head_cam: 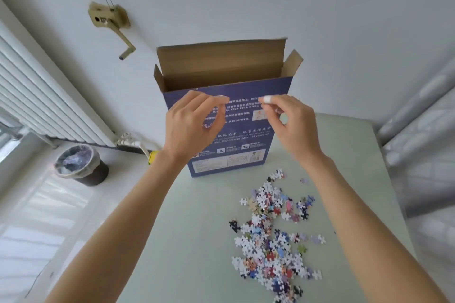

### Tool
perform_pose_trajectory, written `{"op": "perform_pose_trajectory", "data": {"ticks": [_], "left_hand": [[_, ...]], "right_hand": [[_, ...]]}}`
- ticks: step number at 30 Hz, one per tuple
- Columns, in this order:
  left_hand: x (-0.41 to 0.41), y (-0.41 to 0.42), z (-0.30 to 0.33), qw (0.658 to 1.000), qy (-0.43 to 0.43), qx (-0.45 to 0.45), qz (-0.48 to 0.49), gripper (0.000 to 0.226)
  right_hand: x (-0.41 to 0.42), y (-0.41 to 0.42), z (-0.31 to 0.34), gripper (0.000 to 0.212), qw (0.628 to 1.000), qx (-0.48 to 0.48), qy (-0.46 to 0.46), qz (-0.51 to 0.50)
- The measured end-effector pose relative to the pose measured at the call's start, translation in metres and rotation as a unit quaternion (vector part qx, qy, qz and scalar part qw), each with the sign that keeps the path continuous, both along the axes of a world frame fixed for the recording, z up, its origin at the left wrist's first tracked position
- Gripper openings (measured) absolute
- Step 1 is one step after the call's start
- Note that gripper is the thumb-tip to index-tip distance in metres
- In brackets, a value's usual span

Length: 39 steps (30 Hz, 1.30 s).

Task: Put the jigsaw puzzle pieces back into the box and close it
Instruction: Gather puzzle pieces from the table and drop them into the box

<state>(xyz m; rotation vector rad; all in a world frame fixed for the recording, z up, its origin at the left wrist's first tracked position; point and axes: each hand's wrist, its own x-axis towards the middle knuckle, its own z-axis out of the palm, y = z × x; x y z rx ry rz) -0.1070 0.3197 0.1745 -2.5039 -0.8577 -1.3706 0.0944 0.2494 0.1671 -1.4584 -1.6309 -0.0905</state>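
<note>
Both hands, the left hand (194, 120) and right hand (290, 123), hover with curled fingers by the upright open box (229, 115); whether they hold anything, I cannot tell. Puzzle pieces (270, 229) remain heaped on the worktop (187, 241); gather handfuls and drop them squarely through the opening.

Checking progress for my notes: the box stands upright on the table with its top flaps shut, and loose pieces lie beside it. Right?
Not quite. The head view shows the box with its top flaps open; it does stand upright on the table, pieces loose beside it.

A pale table (197, 241) carries an upright box (229, 155) and scattered puzzle pieces (270, 236).
</note>
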Motion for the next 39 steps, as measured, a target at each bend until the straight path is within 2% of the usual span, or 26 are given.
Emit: {"op": "perform_pose_trajectory", "data": {"ticks": [2, 4, 7, 9, 11, 13, 15, 18, 21, 23, 25, 28, 30, 33, 36, 39], "left_hand": [[0.003, -0.02, -0.024, 0.999, -0.027, -0.012, -0.042, 0.012], [0.009, -0.041, -0.055, 0.995, -0.028, -0.061, -0.074, 0.014], [0.021, -0.064, -0.109, 0.977, 0.032, -0.194, -0.078, 0.015], [0.029, -0.075, -0.146, 0.935, 0.106, -0.334, -0.052, 0.025], [0.038, -0.082, -0.182, 0.872, 0.189, -0.451, -0.023, 0.041], [0.047, -0.089, -0.21, 0.812, 0.259, -0.523, 0.008, 0.062], [0.056, -0.093, -0.229, 0.77, 0.303, -0.56, 0.031, 0.079], [0.067, -0.094, -0.252, 0.751, 0.331, -0.57, 0.049, 0.096], [0.077, -0.093, -0.266, 0.751, 0.359, -0.552, 0.045, 0.105], [0.082, -0.096, -0.268, 0.755, 0.38, -0.534, 0.033, 0.109], [0.084, -0.102, -0.267, 0.76, 0.396, -0.515, 0.013, 0.104], [0.077, -0.117, -0.269, 0.774, 0.386, -0.502, -0.006, 0.089], [0.067, -0.126, -0.269, 0.782, 0.365, -0.505, -0.007, 0.078], [0.053, -0.138, -0.266, 0.779, 0.35, -0.521, -0.013, 0.069], [0.043, -0.152, -0.262, 0.758, 0.364, -0.54, -0.016, 0.083], [0.037, -0.168, -0.26, 0.738, 0.413, -0.534, -0.017, 0.106]], "right_hand": [[0.005, -0.031, -0.038, 0.02, 0.999, -0.047, 0.001, -0.01], [0.015, -0.059, -0.081, 0.022, 0.992, -0.129, -0.003, -0.012], [0.04, -0.087, -0.141, 0.025, 0.961, -0.274, -0.015, -0.045], [0.059, -0.102, -0.175, 0.031, 0.923, -0.377, -0.023, -0.079], [0.077, -0.115, -0.204, 0.037, 0.883, -0.454, -0.011, -0.114], [0.09, -0.125, -0.224, 0.042, 0.857, -0.496, 0.004, -0.141], [0.098, -0.128, -0.238, 0.051, 0.831, -0.528, 0.013, -0.174], [0.091, -0.121, -0.252, 0.062, 0.803, -0.563, 0.023, -0.195], [0.066, -0.106, -0.262, 0.063, 0.825, -0.54, -0.006, -0.168], [0.047, -0.089, -0.264, 0.064, 0.844, -0.523, -0.036, -0.111], [0.034, -0.07, -0.264, 0.065, 0.846, -0.525, -0.077, -0.048], [0.029, -0.055, -0.264, 0.067, 0.824, -0.55, -0.136, 0.032], [0.032, -0.063, -0.263, 0.067, 0.81, -0.556, -0.168, 0.073], [0.032, -0.095, -0.256, 0.068, 0.8, -0.567, -0.168, 0.1], [0.028, -0.135, -0.252, 0.075, 0.791, -0.578, -0.168, 0.108], [0.023, -0.168, -0.253, 0.1, 0.779, -0.589, -0.191, 0.101]]}}
